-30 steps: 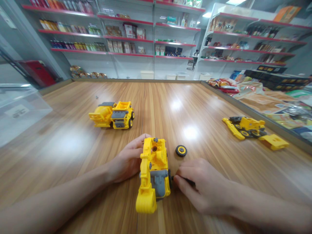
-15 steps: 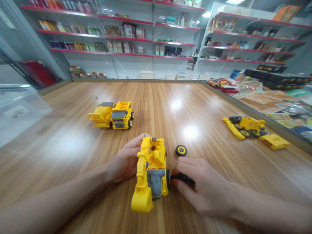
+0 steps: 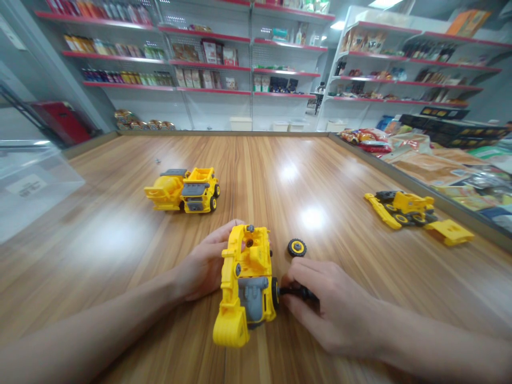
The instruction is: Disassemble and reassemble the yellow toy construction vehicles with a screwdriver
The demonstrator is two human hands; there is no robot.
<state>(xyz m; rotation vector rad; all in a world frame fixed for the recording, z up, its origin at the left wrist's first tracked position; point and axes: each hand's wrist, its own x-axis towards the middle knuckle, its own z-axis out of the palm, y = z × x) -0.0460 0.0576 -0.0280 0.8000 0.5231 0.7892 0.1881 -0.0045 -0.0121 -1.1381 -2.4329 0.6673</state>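
In the head view, my left hand (image 3: 208, 261) grips a yellow toy excavator (image 3: 259, 261) from its far left side, the fingers partly hidden behind it. The excavator's bucket points toward me, and a grey panel shows on its front. My right hand (image 3: 330, 304) is closed around a black screwdriver (image 3: 300, 292), whose tip meets the wheel (image 3: 275, 293) on the excavator's right side. Just beyond my right knuckles, a loose toy wheel (image 3: 297, 247) with a yellow hub lies flat on the wooden table (image 3: 256, 176).
Two yellow toy trucks (image 3: 200, 190) stand side by side at the left. On the right lie a partly dismantled toy vehicle (image 3: 412, 207) and a loose yellow part (image 3: 450, 232). A clear plastic bin (image 3: 36, 181) is at the left edge, and packaged goods (image 3: 424, 160) lie past the right rim.
The excavator has shifted very slightly to the left. My right hand and the screwdriver stay almost in place, the tip still at the wheel.
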